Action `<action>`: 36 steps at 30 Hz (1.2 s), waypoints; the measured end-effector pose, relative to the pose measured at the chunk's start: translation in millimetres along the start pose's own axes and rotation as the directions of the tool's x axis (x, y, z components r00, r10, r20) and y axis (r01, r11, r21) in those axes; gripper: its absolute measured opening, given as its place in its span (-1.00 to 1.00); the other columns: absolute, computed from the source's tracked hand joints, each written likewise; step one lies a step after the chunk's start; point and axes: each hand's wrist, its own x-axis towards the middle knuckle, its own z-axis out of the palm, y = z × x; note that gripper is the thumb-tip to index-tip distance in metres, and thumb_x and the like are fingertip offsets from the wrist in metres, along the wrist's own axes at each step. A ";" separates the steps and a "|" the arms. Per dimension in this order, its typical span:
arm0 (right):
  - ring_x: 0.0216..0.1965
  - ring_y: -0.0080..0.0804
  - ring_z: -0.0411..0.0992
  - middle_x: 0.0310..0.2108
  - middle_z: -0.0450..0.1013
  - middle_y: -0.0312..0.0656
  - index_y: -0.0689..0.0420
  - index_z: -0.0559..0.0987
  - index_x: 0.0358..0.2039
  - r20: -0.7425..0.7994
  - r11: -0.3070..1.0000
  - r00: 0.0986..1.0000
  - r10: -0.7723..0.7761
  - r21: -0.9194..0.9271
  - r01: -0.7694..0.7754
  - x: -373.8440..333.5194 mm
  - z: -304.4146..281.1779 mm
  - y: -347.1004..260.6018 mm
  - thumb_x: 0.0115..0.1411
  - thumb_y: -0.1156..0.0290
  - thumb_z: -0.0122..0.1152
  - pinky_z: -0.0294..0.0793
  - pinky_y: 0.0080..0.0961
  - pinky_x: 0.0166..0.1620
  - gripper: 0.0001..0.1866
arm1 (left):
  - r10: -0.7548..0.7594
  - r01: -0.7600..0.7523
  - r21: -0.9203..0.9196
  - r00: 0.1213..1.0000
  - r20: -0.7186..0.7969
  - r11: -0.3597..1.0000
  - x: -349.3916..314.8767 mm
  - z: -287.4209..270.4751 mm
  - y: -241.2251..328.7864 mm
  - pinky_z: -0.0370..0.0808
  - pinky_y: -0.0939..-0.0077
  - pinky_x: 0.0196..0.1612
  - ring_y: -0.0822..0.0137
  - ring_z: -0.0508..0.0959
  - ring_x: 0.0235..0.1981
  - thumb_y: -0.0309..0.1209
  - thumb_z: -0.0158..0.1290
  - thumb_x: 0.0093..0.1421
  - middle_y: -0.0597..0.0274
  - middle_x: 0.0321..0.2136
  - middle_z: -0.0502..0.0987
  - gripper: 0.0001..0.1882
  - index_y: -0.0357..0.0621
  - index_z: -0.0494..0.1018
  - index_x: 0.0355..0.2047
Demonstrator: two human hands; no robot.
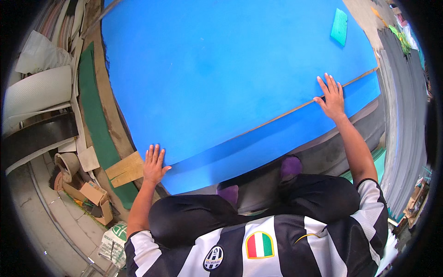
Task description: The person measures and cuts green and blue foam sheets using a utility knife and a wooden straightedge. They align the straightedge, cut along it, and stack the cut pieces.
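Observation:
A large blue sheet (221,69) covers most of the view, with its near edge running slantwise from lower left to upper right. Along that edge a thin line of a wooden strip (277,114) shows, and a broad wooden end (124,170) sticks out at the left. Nearer me lies a lower band of blue sheet (221,164). My left hand (155,165) rests flat by the sheet's left corner, beside the wooden end, fingers apart. Flat over the strip's right part lies my right hand (331,98), fingers spread. Neither hand grips anything.
A green ribbed piece (339,27) lies on the sheet at upper right. Left are a dark green strip (94,111), white rolled sheeting (41,90) and a cardboard box (94,196). Grey sheets (406,115) are stacked right. My purple-socked feet (290,167) are near the sheet.

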 end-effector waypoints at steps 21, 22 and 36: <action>0.07 -0.11 0.45 -0.01 0.50 0.00 0.18 0.40 0.27 -0.065 0.435 0.501 0.863 0.599 -0.672 -13.6 48.8 -11.1 0.35 0.09 0.27 0.44 -0.14 0.09 -0.39 | -0.481 0.462 -0.248 0.877 -0.015 0.851 1.2 -5.8 8.1 -0.02 -0.32 0.46 -0.34 -0.14 0.52 0.74 0.05 -0.28 -0.27 0.53 -0.24 0.58 -0.17 -0.03 0.53; -0.03 -0.14 0.49 -0.07 0.51 -0.02 0.19 0.40 0.26 -0.001 0.340 0.451 0.893 0.658 -0.672 -11.4 54.3 -5.9 0.37 0.14 0.25 0.48 -0.18 0.01 -0.43 | -0.480 0.455 -0.291 0.877 -0.020 0.842 1.4 -7.3 5.4 -0.02 -0.33 0.46 -0.33 -0.14 0.52 0.72 0.08 -0.31 -0.26 0.53 -0.25 0.58 -0.14 -0.02 0.53; -0.38 -0.37 0.62 -0.30 0.59 -0.08 0.30 0.40 0.18 0.451 -0.329 0.264 0.853 0.856 -0.398 12.7 48.6 8.5 0.43 0.40 0.16 0.62 -0.42 -0.40 -0.61 | -0.169 0.169 -0.032 0.986 -0.005 0.985 26.1 -15.4 6.0 -0.12 -0.36 0.47 -0.30 -0.14 0.54 0.63 0.08 -0.16 -0.20 0.54 -0.13 0.44 0.04 -0.08 0.56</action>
